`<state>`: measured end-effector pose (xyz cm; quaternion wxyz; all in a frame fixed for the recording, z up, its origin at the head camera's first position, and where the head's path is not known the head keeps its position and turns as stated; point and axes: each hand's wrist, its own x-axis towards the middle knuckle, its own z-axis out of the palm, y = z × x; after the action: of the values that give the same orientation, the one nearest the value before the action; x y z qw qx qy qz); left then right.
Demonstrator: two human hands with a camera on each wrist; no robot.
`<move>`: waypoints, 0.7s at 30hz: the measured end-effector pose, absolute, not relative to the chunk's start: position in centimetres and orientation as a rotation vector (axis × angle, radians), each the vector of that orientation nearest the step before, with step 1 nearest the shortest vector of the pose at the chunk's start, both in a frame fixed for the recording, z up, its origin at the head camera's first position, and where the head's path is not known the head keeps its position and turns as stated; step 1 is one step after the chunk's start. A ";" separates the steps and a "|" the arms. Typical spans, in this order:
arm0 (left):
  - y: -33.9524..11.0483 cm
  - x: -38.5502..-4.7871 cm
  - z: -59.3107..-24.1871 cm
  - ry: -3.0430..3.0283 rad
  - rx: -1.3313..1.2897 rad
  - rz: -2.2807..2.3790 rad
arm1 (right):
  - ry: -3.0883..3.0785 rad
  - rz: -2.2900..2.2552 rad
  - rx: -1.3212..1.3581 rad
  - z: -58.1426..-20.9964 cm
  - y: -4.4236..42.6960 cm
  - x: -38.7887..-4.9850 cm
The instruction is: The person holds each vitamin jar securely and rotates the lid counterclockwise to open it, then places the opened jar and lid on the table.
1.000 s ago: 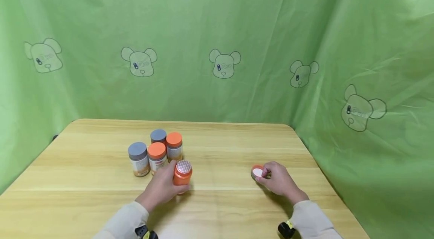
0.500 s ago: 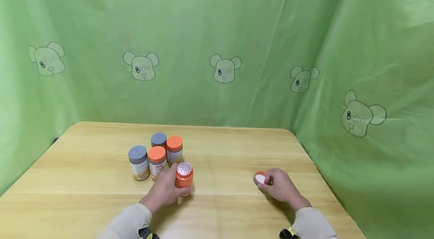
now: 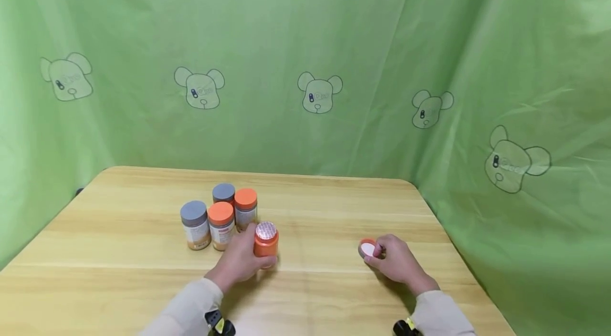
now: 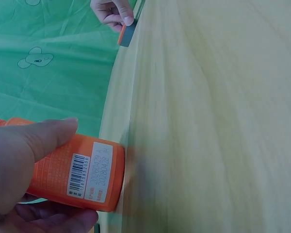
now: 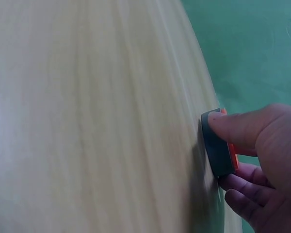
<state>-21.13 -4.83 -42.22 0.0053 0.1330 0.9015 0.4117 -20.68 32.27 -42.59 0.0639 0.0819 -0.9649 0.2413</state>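
An orange bottle (image 3: 265,243) with a silver seal on its mouth stands upright in my left hand (image 3: 242,257), which grips it around the side. In the left wrist view the bottle (image 4: 80,170) shows a white barcode label between the thumb and fingers of my left hand (image 4: 24,170). Well to the right, my right hand (image 3: 398,261) pinches a lid (image 3: 367,249) at its rim, white inside facing up. In the right wrist view the lid (image 5: 217,145) is grey with an orange edge, under the thumb of my right hand (image 5: 271,150).
Left of the gripped bottle, several closed jars stand in a group: two with grey lids (image 3: 193,212) and two with orange lids (image 3: 221,213). The wooden table (image 3: 315,209) has a green curtain (image 3: 258,23) behind it and along its right side.
My left hand has shifted slightly to the right with the orange bottle. My right hand keeps its pinch on the lid, nearly still.
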 end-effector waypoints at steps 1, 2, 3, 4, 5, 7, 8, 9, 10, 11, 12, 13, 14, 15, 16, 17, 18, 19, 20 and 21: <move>-4.8 -21.2 -42.2 2.826 0.416 1.289 | -2.917 0.728 0.246 -42.6 32.3 -20.7; -4.7 -21.2 -42.2 2.829 0.422 1.291 | -2.921 0.720 0.241 -42.7 32.3 -20.7; -4.6 -21.3 -42.3 2.828 0.424 1.290 | -2.921 0.720 0.241 -42.7 32.3 -20.7; -4.5 -21.3 -42.3 2.827 0.424 1.290 | -2.921 0.720 0.245 -42.7 32.3 -20.7; -4.5 -21.4 -42.3 2.828 0.420 1.285 | -2.921 0.718 0.250 -42.7 32.3 -20.8; -4.3 -21.6 -42.2 2.838 0.420 1.276 | -2.923 0.716 0.261 -42.7 32.3 -20.9; -4.2 -21.8 -42.1 2.839 0.418 1.273 | -2.923 0.713 0.267 -42.6 32.3 -20.9; -4.1 -21.9 -42.0 2.841 0.425 1.270 | -2.922 0.710 0.272 -42.5 32.3 -21.0; -4.0 -22.1 -41.9 2.845 0.425 1.270 | -2.922 0.702 0.271 -42.5 32.3 -21.0; -3.9 -22.3 -41.9 2.847 0.428 1.269 | -2.920 0.700 0.268 -42.4 32.3 -21.1; -3.7 -22.5 -41.8 2.849 0.435 1.272 | -2.914 0.703 0.267 -42.3 32.3 -21.1; -3.6 -22.8 -41.7 2.844 0.435 1.277 | -2.909 0.701 0.263 -42.3 32.4 -21.1; -3.4 -23.0 -41.7 2.839 0.432 1.285 | -2.902 0.702 0.260 -42.3 32.4 -21.1; -3.3 -23.2 -41.7 2.834 0.427 1.293 | -2.897 0.707 0.261 -42.3 32.4 -21.1; -3.1 -23.3 -41.8 2.826 0.408 1.296 | -2.894 0.710 0.264 -42.4 32.4 -21.1; -3.0 -23.5 -41.8 2.819 0.398 1.297 | -2.899 0.717 0.266 -42.4 32.4 -21.1; -2.9 -23.6 -41.9 2.812 0.385 1.298 | -2.903 0.720 0.269 -42.5 32.5 -21.1; -2.7 -23.7 -41.9 2.804 0.370 1.296 | -2.909 0.720 0.270 -42.5 32.5 -21.1; -2.6 -23.8 -41.9 2.802 0.362 1.290 | -2.914 0.722 0.272 -42.6 32.5 -21.1; -2.5 -23.9 -41.9 2.800 0.354 1.287 | -2.919 0.720 0.274 -42.6 32.6 -21.1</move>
<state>-23.89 -2.47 -41.89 0.0196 0.1141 0.9025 0.4149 -21.06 32.59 -42.56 0.0614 0.0905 -0.9651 0.2381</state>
